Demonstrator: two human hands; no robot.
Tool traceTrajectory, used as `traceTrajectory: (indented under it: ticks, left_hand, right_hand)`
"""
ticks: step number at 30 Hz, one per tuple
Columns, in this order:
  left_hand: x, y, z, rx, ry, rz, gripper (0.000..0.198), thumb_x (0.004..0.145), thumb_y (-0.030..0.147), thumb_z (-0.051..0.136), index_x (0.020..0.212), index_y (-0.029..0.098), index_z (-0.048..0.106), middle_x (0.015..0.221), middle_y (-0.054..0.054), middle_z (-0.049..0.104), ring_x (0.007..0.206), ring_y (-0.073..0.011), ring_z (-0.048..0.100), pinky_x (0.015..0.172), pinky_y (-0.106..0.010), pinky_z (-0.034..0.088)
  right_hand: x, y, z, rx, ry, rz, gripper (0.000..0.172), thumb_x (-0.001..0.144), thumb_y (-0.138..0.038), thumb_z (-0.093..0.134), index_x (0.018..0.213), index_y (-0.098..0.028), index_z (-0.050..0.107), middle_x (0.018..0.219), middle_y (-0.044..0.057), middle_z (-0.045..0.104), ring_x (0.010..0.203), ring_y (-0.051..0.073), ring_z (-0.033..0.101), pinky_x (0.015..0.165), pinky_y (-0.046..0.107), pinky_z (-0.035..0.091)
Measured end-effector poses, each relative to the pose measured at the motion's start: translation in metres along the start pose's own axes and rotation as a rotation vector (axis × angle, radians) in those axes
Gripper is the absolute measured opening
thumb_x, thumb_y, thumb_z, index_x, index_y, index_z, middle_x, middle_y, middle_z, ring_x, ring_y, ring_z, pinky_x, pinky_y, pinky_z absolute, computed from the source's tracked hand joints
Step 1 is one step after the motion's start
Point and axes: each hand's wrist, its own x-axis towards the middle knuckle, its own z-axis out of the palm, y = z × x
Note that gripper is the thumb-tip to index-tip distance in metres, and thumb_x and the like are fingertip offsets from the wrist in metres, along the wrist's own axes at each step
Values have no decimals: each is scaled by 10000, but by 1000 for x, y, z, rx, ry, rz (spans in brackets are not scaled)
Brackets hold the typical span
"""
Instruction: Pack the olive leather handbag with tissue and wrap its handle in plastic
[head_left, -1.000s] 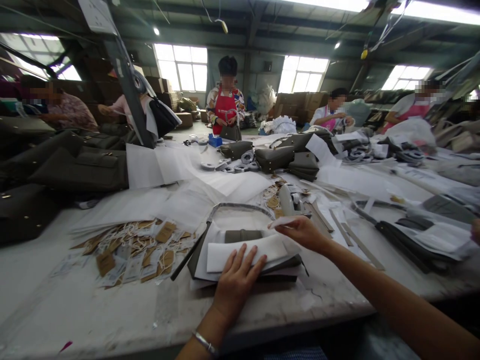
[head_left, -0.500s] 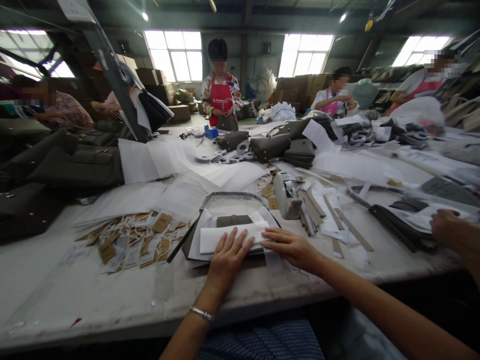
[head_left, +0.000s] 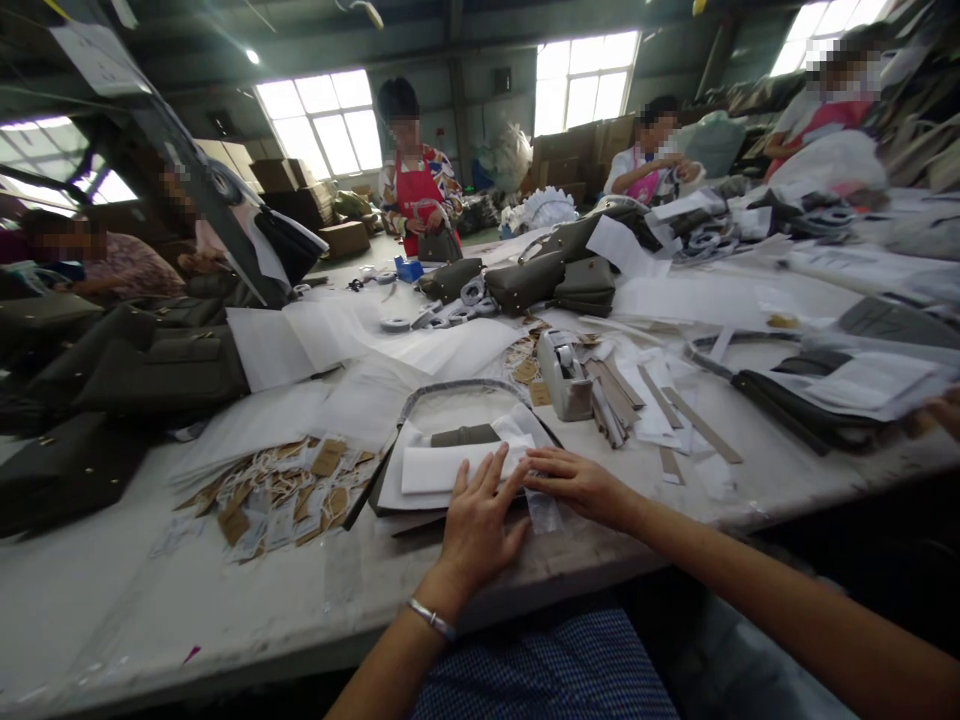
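Flat on the table before me lies a dark olive handbag, its wrapped handle arching away from me. White foam sheet covers its front, folded over so that a strip of dark bag shows above the fold. My left hand, with a silver bangle on the wrist, rests on the foam's right part, fingers spread. Beside it my right hand lies flat at the bag's right edge, fingers stretched out toward the left fingertips. A bit of clear film sticks out below the right fingers.
Left of the bag is a heap of tags with strings. A tape dispenser and grey-brown strips lie to the right. Another bag lies far right, near a co-worker's hand. Dark bags pile up left.
My left hand has slid right along the foam, closer to my right hand. My view has tilted slightly. At far right, the co-worker's hand has moved right, toward the picture edge.
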Motion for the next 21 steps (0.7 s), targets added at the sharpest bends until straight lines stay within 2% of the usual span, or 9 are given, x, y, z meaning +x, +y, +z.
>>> traceTrajectory:
  ticks: [4,7,10,12,14,17,19,21]
  left_hand:
    - [-4,-2,8,-23,36,-6,741,898,293,574,1553,307,227,1592,-5,318,1475,-267,289,1226,-574,192]
    - [-3,-2,8,-50,63,-24,630,945,261,500,1534,290,279,1542,23,415,1459,-232,326,1230,-541,211]
    - [1,0,11,-58,117,-80,514,997,388,473,1493,307,364,1482,31,499,1415,-228,405,1211,-543,261]
    - [4,1,16,-36,167,-99,540,965,506,519,1460,315,423,1451,15,535,1377,-250,458,1197,-553,284]
    - [5,1,24,-3,217,-98,554,927,529,572,1429,319,471,1430,1,556,1345,-261,496,1193,-551,295]
    - [4,0,35,30,269,-107,477,939,432,595,1398,332,511,1411,8,571,1330,-250,514,1200,-536,290]
    - [3,0,40,29,290,-121,458,944,407,596,1391,346,519,1403,16,576,1325,-246,520,1205,-536,284]
    - [3,-1,43,24,305,-125,461,948,421,587,1397,348,513,1397,15,580,1323,-249,522,1205,-544,283]
  right_hand:
    - [-5,-8,4,-108,34,6,500,986,-89,466,1451,-274,483,1454,87,546,1414,216,420,1155,477,398]
    - [-8,-15,7,-144,49,13,514,993,-87,440,1478,-258,443,1479,83,517,1443,215,371,1162,472,395]
    - [-11,-19,9,-130,51,26,518,989,-104,448,1491,-229,424,1498,97,492,1462,229,331,1169,481,384]
    - [-11,-20,6,-87,41,35,538,969,-87,446,1494,-204,421,1510,113,474,1468,240,317,1174,489,374]
    - [-10,-22,-2,-9,15,38,572,925,-42,427,1482,-172,440,1505,127,478,1463,244,328,1177,493,369]
    - [2,-23,-23,139,-15,76,544,846,-21,452,1361,-151,575,1409,126,583,1384,236,464,1155,449,416]
    - [18,-20,-36,199,-1,150,438,825,-41,492,1196,-181,680,1249,96,694,1214,212,623,1067,369,510]
    - [41,-11,-41,180,39,229,364,843,-61,498,1094,-210,716,1109,66,741,1050,188,696,964,317,565]
